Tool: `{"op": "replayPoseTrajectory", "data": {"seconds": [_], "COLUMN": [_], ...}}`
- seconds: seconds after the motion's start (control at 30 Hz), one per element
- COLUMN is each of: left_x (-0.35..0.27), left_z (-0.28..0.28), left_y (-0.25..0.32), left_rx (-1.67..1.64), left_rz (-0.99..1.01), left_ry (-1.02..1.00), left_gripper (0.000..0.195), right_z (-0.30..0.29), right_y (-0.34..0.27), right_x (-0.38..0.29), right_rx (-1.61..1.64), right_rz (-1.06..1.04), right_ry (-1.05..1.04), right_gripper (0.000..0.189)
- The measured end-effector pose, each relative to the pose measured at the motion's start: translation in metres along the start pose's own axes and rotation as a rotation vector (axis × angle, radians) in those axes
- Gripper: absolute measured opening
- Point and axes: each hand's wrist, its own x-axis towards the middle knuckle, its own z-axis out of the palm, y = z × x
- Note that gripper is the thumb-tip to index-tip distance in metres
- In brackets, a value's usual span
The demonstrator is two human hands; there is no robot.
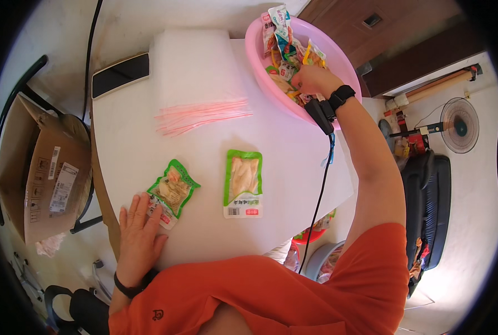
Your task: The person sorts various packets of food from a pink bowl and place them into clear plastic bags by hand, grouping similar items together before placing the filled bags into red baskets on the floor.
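Observation:
My left hand point(142, 234) rests flat at the left of the white table, its fingertips on the lower edge of a green-edged vacuum food pouch point(173, 190). That pouch lies tilted and holds pale pieces of food. To its right, a second green-and-white pouch point(244, 184) lies flat with pale pieces showing through its window. My right hand point(316, 81) reaches into a pink plastic basin point(255, 63), among several colourful food packets point(288, 69). Its fingers are curled down and partly hidden, so whether they grip a packet is unclear.
A stack of clear zip bags point(198, 75) with red closures lies at the table's back, beside a smartphone point(121, 75). A black cable point(316, 209) hangs from my right wrist device across the table. An open cardboard box point(52, 176) stands at left; tubs point(324, 255) sit below the right edge.

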Motion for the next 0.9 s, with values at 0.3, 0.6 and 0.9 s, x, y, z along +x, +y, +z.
{"op": "replayPoseTrajectory", "data": {"seconds": [0.3,0.6,0.9], "left_x": [0.000,0.000,-0.002], "left_z": [0.001,0.001,0.003], "left_y": [-0.002,-0.002,-0.004], "left_rx": [-0.040,-0.048,-0.074], "left_rz": [0.003,0.006,-0.005], "left_ry": [-0.012,0.003,-0.010], "left_gripper": [0.071,0.068,0.071], "right_z": [-0.007,0.023,0.002], "right_y": [-0.007,0.021,-0.001], "right_x": [-0.005,0.012,0.005], "right_rx": [-0.212,-0.150,0.106], "right_rz": [-0.053,-0.317,-0.246], "right_ry": [-0.186,0.112,0.059], "right_gripper": [0.021,0.018,0.016]}}
